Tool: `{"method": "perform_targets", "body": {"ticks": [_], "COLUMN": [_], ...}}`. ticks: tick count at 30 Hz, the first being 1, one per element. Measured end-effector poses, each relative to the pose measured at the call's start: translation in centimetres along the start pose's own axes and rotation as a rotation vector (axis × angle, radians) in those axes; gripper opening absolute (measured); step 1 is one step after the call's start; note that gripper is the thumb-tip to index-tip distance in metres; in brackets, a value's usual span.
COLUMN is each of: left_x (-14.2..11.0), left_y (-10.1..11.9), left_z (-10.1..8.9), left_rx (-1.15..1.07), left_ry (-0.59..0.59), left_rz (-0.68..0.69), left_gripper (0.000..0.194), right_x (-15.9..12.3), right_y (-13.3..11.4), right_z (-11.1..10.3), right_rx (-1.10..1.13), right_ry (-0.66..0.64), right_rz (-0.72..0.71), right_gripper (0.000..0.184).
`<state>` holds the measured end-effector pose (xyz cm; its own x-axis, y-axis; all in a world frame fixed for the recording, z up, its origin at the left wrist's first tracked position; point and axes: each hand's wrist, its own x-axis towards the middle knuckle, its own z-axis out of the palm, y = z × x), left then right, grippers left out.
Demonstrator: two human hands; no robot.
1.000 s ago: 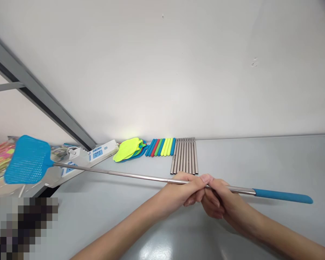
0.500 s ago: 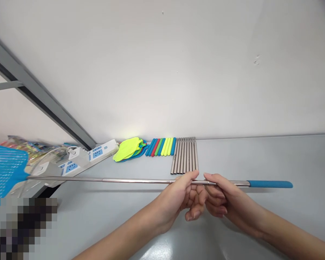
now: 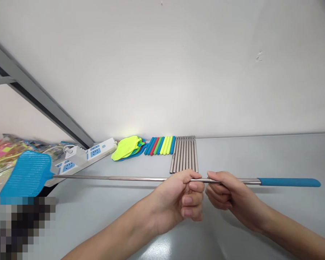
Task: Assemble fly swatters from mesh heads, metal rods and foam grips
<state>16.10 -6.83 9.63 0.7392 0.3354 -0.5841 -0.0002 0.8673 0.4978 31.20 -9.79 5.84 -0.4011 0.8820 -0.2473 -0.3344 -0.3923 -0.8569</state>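
Note:
Both my hands grip a long telescopic fly swatter (image 3: pixel 135 178) that lies level across the view above the table. Its blue mesh head (image 3: pixel 29 177) is at the far left and its blue handle sleeve (image 3: pixel 289 182) at the right. My left hand (image 3: pixel 188 196) is closed around the thin metal rod near the middle. Just to the right, my right hand (image 3: pixel 224 189) pinches a thicker section of the rod, with its fingers curled beneath. A short stretch of bare rod shows between the two hands.
Behind the rod, a row of metal tubes (image 3: pixel 185 155) lies beside coloured handle sleeves (image 3: pixel 160 146) and a stack of swatter heads (image 3: pixel 127 148). A white power strip (image 3: pixel 97 151) with plugs and plastic-bagged items (image 3: pixel 5 151) are at left. The grey table (image 3: pixel 260 155) meets a wall.
The swatter has shifted right, bringing its whole head further into view and its handle further right. My left fingers have curled in tighter around the rod.

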Motion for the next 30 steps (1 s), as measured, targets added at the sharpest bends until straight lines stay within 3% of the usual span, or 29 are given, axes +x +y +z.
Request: {"method": "perform_targets", "body": {"ticks": [5, 11, 30], "left_x": [-0.9, -0.8, -2.7], "left_y": [0.5, 0.7, 2.3], "left_z": [0.5, -0.3, -1.8], "left_rx": [-0.049, -0.073, 0.070], "left_ry": [-0.050, -0.071, 0.025], "left_rz": [-0.014, 0.004, 0.053], "left_gripper": [0.027, 0.028, 0.030], "right_x": [-0.6, -0.9, -0.8], "right_y": [-1.3, -1.9, -2.2], "right_z": [0.2, -0.5, -2.0], "right_rx": [-0.052, -0.088, -0.088], "right_ry": [0.031, 0.086, 0.119], "right_rz": [-0.009, -0.024, -0.092], "right_gripper": [0.045, 0.045, 0.045]}}
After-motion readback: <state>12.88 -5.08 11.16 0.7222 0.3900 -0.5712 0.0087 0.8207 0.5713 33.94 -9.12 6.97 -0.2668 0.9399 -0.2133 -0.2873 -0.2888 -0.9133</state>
